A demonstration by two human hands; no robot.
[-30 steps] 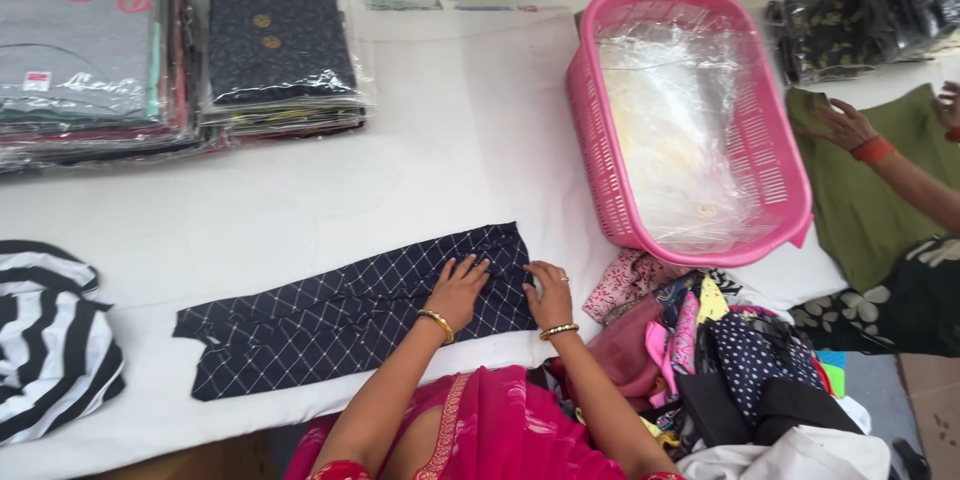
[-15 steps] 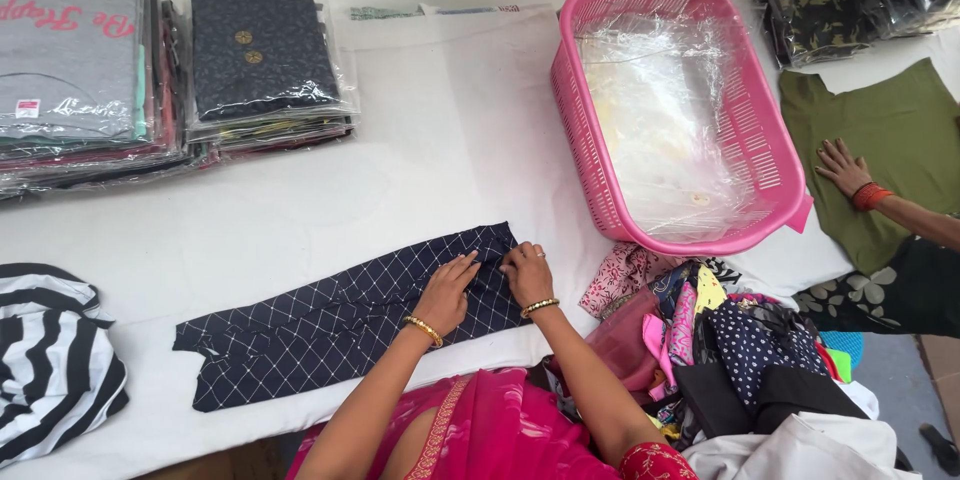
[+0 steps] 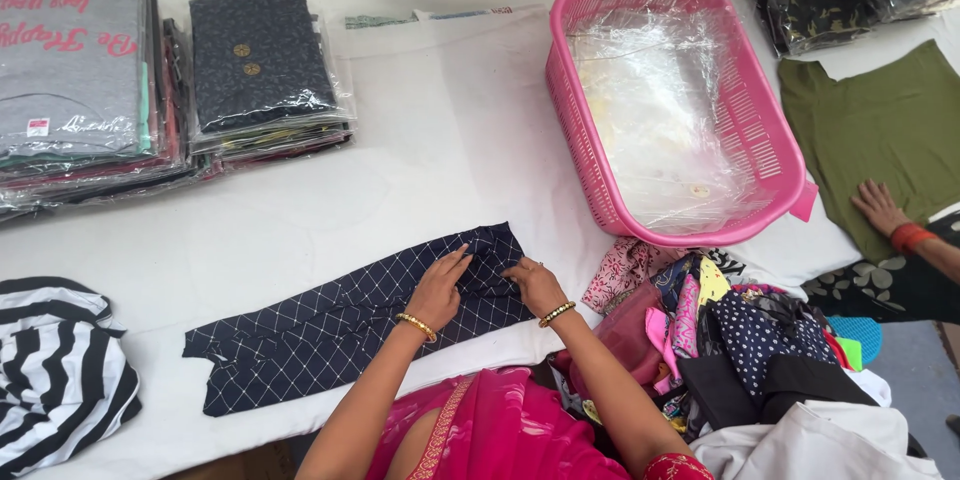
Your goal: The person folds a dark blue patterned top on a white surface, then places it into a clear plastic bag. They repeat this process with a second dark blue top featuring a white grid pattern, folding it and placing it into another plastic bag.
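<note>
**Both hands flat on a navy checked cloth**

At the far left lie wrapped folded garments [image 3: 95,80], and at the near left a striped black-and-white cloth [image 3: 55,375]. The navy diamond-checked cloth [image 3: 330,325] stretches long across the white table [image 3: 440,140], near its front edge. The left hand [image 3: 440,285] presses on the cloth's right part, fingers spread, gripping nothing. Just beside it, the right hand [image 3: 533,283] rests on the cloth's right end, fingers loosely bent; whether it pinches the fabric cannot be told. Far right stands a pink basket [image 3: 770,140].
</note>
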